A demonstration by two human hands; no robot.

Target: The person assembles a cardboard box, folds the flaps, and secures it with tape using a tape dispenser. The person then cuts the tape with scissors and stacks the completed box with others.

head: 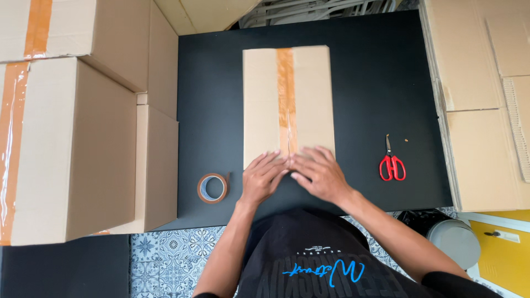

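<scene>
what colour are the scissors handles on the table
Red. The scissors lie on the black table, right of the box; the head view shows them clearly.

The near edge of the taped brown cardboard box (pixel 288 99) lies hidden under both hands. At nine o'clock, stacked sealed cardboard cartons (pixel 77 149) run off frame.

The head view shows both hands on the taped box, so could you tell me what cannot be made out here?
- Near edge of the cardboard box: covered by the left hand and right hand.
- Tape seam's near end: hidden under the fingers.
- Stacked boxes on the left: cut off by the frame edge.
- Specks beside the red scissors: too small to identify.
</scene>
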